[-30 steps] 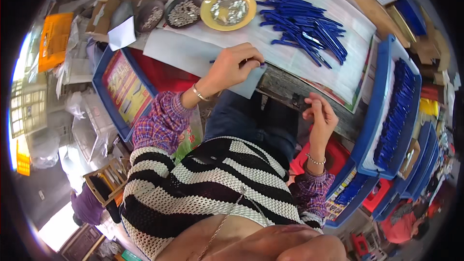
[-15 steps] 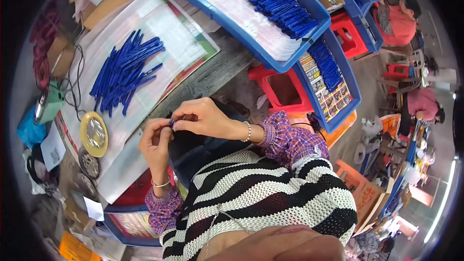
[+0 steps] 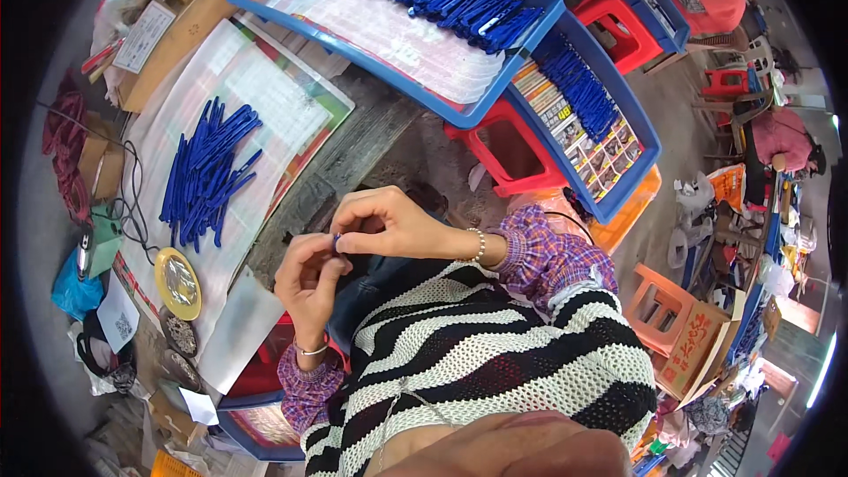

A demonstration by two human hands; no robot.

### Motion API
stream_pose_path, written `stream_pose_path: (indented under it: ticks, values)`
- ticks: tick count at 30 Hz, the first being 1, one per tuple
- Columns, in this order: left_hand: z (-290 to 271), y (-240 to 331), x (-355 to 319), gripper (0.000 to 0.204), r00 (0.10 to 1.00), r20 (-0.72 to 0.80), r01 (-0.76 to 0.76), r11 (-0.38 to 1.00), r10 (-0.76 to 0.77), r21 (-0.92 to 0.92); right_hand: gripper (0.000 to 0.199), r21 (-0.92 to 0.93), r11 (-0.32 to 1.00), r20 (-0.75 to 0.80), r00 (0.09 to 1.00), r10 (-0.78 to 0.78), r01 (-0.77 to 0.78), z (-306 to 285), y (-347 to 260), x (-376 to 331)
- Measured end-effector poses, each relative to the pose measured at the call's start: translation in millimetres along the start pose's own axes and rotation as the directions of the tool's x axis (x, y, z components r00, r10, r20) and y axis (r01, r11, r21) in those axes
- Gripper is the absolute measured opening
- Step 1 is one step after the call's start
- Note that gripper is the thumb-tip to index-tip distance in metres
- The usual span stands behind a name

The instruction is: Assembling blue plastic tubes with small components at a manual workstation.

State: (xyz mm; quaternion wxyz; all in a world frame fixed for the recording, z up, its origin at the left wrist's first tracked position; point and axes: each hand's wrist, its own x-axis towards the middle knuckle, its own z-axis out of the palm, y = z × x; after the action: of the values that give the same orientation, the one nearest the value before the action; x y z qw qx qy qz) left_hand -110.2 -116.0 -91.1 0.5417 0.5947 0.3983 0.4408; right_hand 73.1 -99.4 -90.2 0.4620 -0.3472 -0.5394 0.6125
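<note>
Fingertip to fingertip, my left hand [image 3: 306,278] and my right hand [image 3: 389,223] meet above my lap at the table's edge. Both are closed in a pinch on a small blue piece [image 3: 336,240]. Fingers cover most of it, so its full shape is hidden. Beyond my left hand, a loose pile of thin, glossy blue sticks [image 3: 208,172] lies on the paper-covered table [image 3: 291,110]. A yellow-rimmed round dish [image 3: 178,284] stands near the pile.
A large blue tray [image 3: 371,57] at the far side holds a row of similar blue sticks. Another blue tray [image 3: 649,137] sits to its right, beside a red stool [image 3: 517,146]. A green box [image 3: 104,238] with a cord stands at left. Other people work at far right.
The view has shifted, so the pile and trays sit further left. My hands stay pinched together, and less of the blue piece shows between the fingertips.
</note>
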Motion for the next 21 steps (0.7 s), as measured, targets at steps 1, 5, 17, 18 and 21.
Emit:
stream_pose_path:
  ticks: [1, 5, 17, 18, 21]
  values:
    - [5, 3, -1, 0.022, 0.999, 0.028, -0.043, 0.999, 0.044, -0.033, 0.013, 0.081, 0.995, 0.017, 0.999, 0.051, -0.052, -4, -8, -5]
    - [11, 2, 2, 0.024, 0.987, 0.103, -0.121, 0.992, 0.123, -0.024, 0.012, 0.376, 0.912, 0.036, 0.986, 0.161, -0.163, -30, -53, -26]
    - [-3, -11, -8, 0.018, 0.996, 0.045, 0.072, 0.99, -0.078, 0.121, 0.03, -0.008, 0.982, -0.662, 0.737, 0.136, -0.189, -203, -124, -155]
    - [-3, -12, -8, 0.017, 0.994, 0.025, 0.106, 0.985, -0.11, 0.133, 0.025, 0.021, 0.983, -0.696, 0.702, 0.147, -0.185, -229, -114, -164]
    - [-2, -12, -7, 0.018, 0.992, 0.02, 0.117, 0.977, -0.122, 0.181, 0.023, 0.064, 0.955, -0.818, 0.533, 0.216, -0.29, -308, -64, -199]
